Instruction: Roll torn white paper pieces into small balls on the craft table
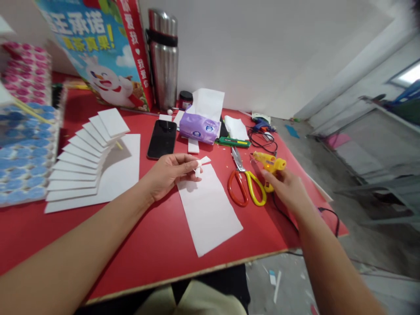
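Note:
Between the thumb and fingers of my left hand (177,172) is a small folded white strip (198,168), pinched above the top end of a white sheet (210,210). My right hand (286,186) has its fingers round a yellow glue gun (266,164) at the right side of the table; its nozzle points left and a small orange light shows on its body. Scissors (244,181) with one red and one yellow handle lie between the sheet and the glue gun. Left of my left hand, a fanned stair of white boards (78,164) stands on a white base (126,175).
Behind my hands lie a black phone (162,139), a purple tissue pack (200,127) and a green utility knife (233,142). A steel thermos (166,65) stands by a printed bag (98,57). Blue and pink flower-like rolls (26,153) fill the left. A cord (284,212) trails off the red table (147,245).

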Demonstrator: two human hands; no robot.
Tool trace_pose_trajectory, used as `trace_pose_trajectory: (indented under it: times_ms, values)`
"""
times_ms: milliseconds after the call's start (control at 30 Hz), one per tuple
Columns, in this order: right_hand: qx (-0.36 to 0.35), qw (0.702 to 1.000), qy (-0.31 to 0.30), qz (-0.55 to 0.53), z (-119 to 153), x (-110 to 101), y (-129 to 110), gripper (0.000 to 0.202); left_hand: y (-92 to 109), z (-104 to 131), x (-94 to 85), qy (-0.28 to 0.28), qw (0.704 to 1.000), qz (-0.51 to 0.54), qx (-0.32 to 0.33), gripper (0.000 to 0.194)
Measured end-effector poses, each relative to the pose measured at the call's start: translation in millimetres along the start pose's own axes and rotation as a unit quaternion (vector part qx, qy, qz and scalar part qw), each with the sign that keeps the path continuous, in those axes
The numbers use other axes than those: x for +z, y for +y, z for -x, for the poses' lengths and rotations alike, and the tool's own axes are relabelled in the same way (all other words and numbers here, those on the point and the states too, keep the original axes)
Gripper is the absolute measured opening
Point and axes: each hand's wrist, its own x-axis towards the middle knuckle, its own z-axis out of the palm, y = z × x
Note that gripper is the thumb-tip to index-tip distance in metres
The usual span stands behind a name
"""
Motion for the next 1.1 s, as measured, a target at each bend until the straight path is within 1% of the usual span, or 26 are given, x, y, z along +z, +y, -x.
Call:
trace_pose_trajectory:
  times_ms: [33,67,133,167,200,233,267,300,333,400,433,500,567,600,667,767,900,1000,1100]
  values:
    - [0.001,0.998,-0.008,0.057,10.3,-6.3,-4.8,0.044,0.4,0.3,0.4,0.000,1.000,0.001,0.002,0.023]
    - [-0.011,0.994,0.006,0.109,22.4,-12.6,-11.6,0.043,0.6,0.4,0.7,0.000,1.000,0.002,0.004,0.023]
    - [-0.067,0.974,0.090,0.195,47.7,-22.3,-31.6,0.042,0.7,0.5,1.3,-0.004,1.000,0.000,0.006,0.023]
    - [-0.104,0.965,0.133,0.202,58.5,-24.4,-44.2,0.037,0.4,0.5,1.5,-0.007,1.000,-0.003,0.006,0.024]
    - [-0.122,0.962,0.155,0.186,66.5,-23.7,-57.7,0.031,-0.2,0.4,1.7,-0.010,1.000,-0.005,0.005,0.024]
    - [-0.139,0.969,0.160,0.129,70.6,-19.7,-71.4,0.027,-0.9,0.3,1.7,-0.012,1.000,-0.007,0.004,0.024]
    - [-0.145,0.979,0.134,0.054,70.5,-12.4,-84.4,0.025,-1.7,0.2,1.6,-0.011,1.000,-0.007,0.003,0.025]
    - [-0.137,0.988,0.073,-0.022,66.2,-1.8,-95.7,0.025,-2.5,0.1,1.4,-0.009,1.000,-0.006,0.003,0.025]
    - [-0.129,0.988,0.012,-0.085,58.6,11.5,-104.8,0.025,-3.2,-0.1,1.1,-0.006,1.000,-0.003,0.006,0.025]
    - [-0.107,0.970,-0.110,-0.188,38.2,42.5,-115.5,0.026,-3.8,-0.5,0.3,0.003,1.000,0.003,0.016,0.025]
    - [-0.087,0.954,-0.155,-0.240,28.4,58.0,-117.6,0.028,-3.8,-0.7,0.0,0.007,1.000,0.004,0.023,0.024]
    - [-0.042,0.920,-0.208,-0.329,15.4,84.3,-117.4,0.029,-3.1,-0.9,-0.4,0.010,0.999,0.005,0.034,0.023]
    - [-0.017,0.895,-0.217,-0.390,13.2,100.4,-114.4,0.022,-2.5,-1.0,-0.5,0.013,0.999,0.004,0.038,0.022]
    - [-0.009,0.889,-0.214,-0.406,15.2,104.2,-112.7,0.020,-2.6,-1.1,-0.5,0.014,0.999,0.003,0.037,0.022]
    - [-0.003,0.887,-0.208,-0.412,21.5,105.8,-110.0,0.019,-3.4,-1.3,-0.5,0.015,0.999,0.002,0.035,0.022]
    - [-0.023,0.899,-0.203,-0.386,27.3,102.4,-108.3,0.019,-5.3,-1.8,-1.1,0.014,0.999,0.005,0.037,0.023]
    - [-0.062,0.909,-0.186,-0.368,25.9,102.1,-108.1,0.020,-6.0,-2.1,-1.7,0.013,0.999,0.019,0.037,0.023]
    - [-0.078,0.914,-0.177,-0.356,25.0,103.4,-107.5,0.021,-5.5,-1.7,-0.6,0.010,0.999,0.031,0.028,0.024]
    - [-0.098,0.914,-0.172,-0.353,25.3,104.3,-105.7,0.029,-4.5,-1.0,1.4,0.014,0.999,0.039,0.023,0.023]
